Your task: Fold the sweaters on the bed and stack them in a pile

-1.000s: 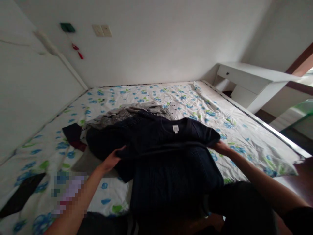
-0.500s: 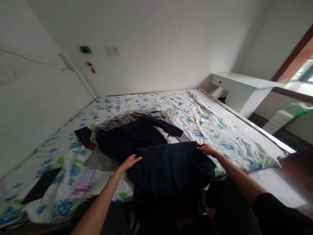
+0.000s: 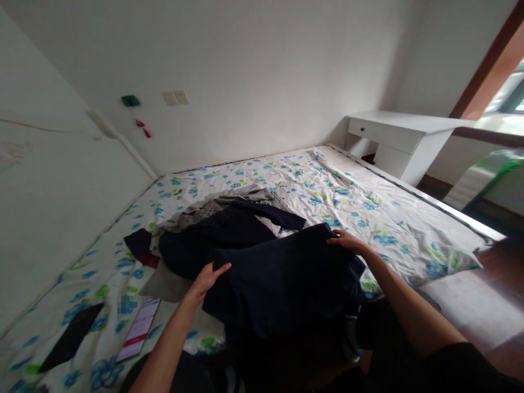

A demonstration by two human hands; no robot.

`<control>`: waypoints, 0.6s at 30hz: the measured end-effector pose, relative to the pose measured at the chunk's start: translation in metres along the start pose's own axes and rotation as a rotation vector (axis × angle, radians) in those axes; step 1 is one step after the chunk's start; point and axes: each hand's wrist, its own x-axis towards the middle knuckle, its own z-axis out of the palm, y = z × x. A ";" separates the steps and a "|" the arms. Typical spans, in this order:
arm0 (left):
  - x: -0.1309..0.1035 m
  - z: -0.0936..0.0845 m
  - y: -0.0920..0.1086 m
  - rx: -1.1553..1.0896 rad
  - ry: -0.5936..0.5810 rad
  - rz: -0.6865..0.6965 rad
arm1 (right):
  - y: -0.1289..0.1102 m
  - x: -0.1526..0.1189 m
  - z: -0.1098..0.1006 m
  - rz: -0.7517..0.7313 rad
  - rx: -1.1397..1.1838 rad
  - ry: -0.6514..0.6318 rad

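Observation:
A dark navy garment [image 3: 282,278] hangs between my two hands at the front edge of the bed, its kind not clear. My left hand [image 3: 209,277] pinches its upper left corner, thumb on the near side. At the upper right corner my right hand [image 3: 346,240] grips the cloth, fingers closed over the edge. Just behind it lies a heap of clothes: a dark navy long-sleeved top [image 3: 216,232] over a grey knit piece [image 3: 204,210]. The lower part of the held garment drops into shadow over my lap.
The bed [image 3: 368,229] has a white sheet with blue flowers. At the left lie a phone with a lit screen [image 3: 138,330] and a flat black item [image 3: 71,335]. A white desk [image 3: 393,134] stands at the far right, near a plastic-wrapped bundle [image 3: 477,177].
The garment's top edge now slants, its right corner a little higher and its left corner slightly lower and further left. Both hands keep their hold. The camera view has tilted slightly.

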 end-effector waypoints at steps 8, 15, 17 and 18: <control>0.071 -0.010 0.065 0.448 0.360 0.143 | -0.038 0.039 0.002 -0.011 -0.272 0.367; 0.038 0.031 -0.023 0.919 0.138 0.419 | -0.002 0.019 0.023 -0.136 -0.742 0.147; 0.011 0.043 -0.054 0.959 -0.007 0.506 | 0.000 0.008 0.031 -0.259 -0.782 0.045; -0.002 0.050 -0.066 0.974 -0.049 0.531 | 0.000 0.002 0.038 -0.329 -0.789 -0.016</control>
